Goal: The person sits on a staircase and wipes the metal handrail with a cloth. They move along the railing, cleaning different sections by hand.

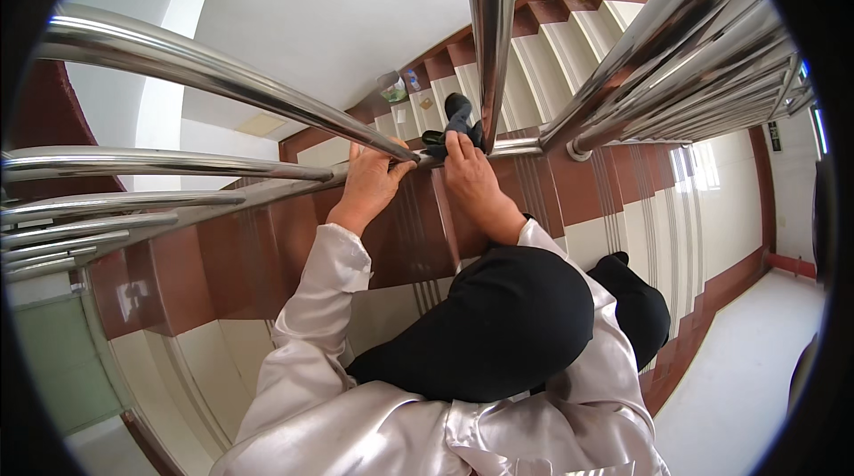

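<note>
My left hand (371,184) is wrapped around the foot of a polished steel baluster (267,92), its thumb in front and its other fingers partly hidden behind. That baluster meets a steel bottom rail (514,146). Just to the right, my right hand (472,176) pinches a bunched dark cloth (458,112) against this rail. Part of the cloth hangs over the far side, beside the foot of another steel baluster (490,29). My right fingertips are partly hidden in its folds.
More steel balusters (674,69) run along both sides. Beyond the railing, a lower flight of cream and red-brown steps (544,62) holds a plastic bag (392,86) and a plastic bottle (413,79). My black-clad knee (527,316) is bent close beneath my arms, over the near stairs (654,229).
</note>
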The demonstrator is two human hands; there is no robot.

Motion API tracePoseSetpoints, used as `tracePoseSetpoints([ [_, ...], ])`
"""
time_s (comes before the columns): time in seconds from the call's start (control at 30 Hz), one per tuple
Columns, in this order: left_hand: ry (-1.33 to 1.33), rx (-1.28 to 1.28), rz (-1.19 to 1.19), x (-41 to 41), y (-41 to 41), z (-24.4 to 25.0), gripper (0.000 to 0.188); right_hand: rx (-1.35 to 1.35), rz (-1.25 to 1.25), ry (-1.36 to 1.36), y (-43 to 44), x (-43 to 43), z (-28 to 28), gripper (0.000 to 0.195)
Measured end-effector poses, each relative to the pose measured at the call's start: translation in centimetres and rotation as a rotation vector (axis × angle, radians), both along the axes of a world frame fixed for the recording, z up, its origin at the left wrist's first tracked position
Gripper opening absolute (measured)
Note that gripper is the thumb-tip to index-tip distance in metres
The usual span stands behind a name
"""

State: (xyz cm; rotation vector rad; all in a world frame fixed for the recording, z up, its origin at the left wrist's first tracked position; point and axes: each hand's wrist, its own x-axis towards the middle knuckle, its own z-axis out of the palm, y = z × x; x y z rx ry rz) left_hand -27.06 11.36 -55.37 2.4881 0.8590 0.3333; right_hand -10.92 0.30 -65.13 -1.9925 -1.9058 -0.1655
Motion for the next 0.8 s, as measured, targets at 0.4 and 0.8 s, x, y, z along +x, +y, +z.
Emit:
tracePoseSetpoints([
  [0.4,-0.031,-0.072,0.025,0.3,0.3,-0.7,0.014,-0.22,0.006,0.358,4.8,1.3,-1.1,0.013],
  [0.8,-0.098,-0.004,0.028,0.5,-0.4,-0.4,0.018,0.242,-0.033,0.458,-0.9,-1.6,-0.9,0.053],
])
